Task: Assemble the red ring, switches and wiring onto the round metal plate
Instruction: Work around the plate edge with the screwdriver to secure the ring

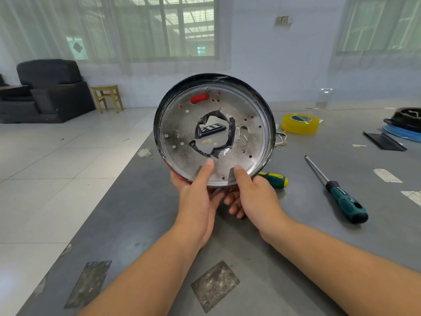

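I hold the round metal plate upright above the table, its inner face toward me. Black tape lines its ragged centre hole, and a black rim runs round its edge. Red shows through a slot and several small holes, and a red ring edge peeks out at the lower left behind the plate. My left hand grips the bottom edge, thumb on the plate's face. My right hand grips the bottom edge beside it, thumb also on the face. Thin wires lie on the table behind the plate's right side.
On the grey table: a long teal-handled screwdriver at right, a green-yellow screwdriver handle under the plate, a yellow tape roll, black and blue parts at the far right. A black armchair and wooden stool stand on the floor at left.
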Action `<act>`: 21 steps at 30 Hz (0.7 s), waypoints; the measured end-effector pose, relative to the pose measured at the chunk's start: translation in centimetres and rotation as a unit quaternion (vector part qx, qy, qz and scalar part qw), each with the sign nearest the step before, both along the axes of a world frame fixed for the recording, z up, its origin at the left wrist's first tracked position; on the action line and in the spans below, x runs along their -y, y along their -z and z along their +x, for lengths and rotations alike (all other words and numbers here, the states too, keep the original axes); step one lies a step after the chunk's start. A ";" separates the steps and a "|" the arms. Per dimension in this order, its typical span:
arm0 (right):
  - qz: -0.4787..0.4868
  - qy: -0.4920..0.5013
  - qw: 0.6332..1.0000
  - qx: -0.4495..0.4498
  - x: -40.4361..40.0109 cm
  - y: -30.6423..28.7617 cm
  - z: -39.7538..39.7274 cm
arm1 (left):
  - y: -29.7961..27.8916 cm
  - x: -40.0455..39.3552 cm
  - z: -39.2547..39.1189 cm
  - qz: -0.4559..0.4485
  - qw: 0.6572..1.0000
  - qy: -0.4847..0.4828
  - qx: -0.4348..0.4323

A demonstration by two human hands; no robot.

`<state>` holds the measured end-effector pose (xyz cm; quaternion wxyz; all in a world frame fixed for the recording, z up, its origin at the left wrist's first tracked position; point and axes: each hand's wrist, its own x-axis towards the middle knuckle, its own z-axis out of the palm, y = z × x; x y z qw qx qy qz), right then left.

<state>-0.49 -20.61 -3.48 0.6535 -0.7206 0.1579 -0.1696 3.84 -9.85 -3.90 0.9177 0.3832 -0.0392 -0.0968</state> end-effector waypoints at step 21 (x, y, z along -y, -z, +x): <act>-0.150 0.224 0.962 -0.033 13.1 -1.6 3.0 | -0.4 -1.7 3.8 0.025 0.995 -0.093 -0.021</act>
